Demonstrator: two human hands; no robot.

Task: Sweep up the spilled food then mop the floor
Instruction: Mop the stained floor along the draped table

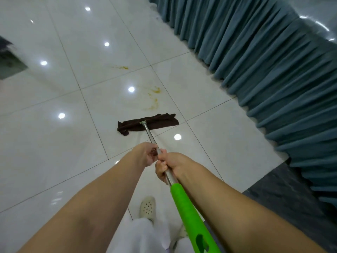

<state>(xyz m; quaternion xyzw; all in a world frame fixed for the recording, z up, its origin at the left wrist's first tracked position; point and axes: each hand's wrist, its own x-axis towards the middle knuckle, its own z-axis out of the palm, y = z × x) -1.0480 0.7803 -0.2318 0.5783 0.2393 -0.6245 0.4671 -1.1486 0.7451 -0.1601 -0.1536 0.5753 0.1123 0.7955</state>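
A mop with a dark brown cloth head (148,123) lies flat on the glossy white tiled floor (54,143). Its metal shaft (149,135) runs back toward me into a bright green grip (189,212). My left hand (145,154) wraps the shaft from the left, and my right hand (168,166) grips it just behind, above the green part. Yellow-orange food smears (155,98) stain the tile just beyond the mop head. A smaller yellow streak (122,67) lies farther away.
A teal pleated curtain (264,61) hangs along the right side down to the floor. A dark grey floor strip (284,198) runs under it at lower right. My white perforated shoe (147,207) stands below the hands. A dark object (9,61) sits at the left edge.
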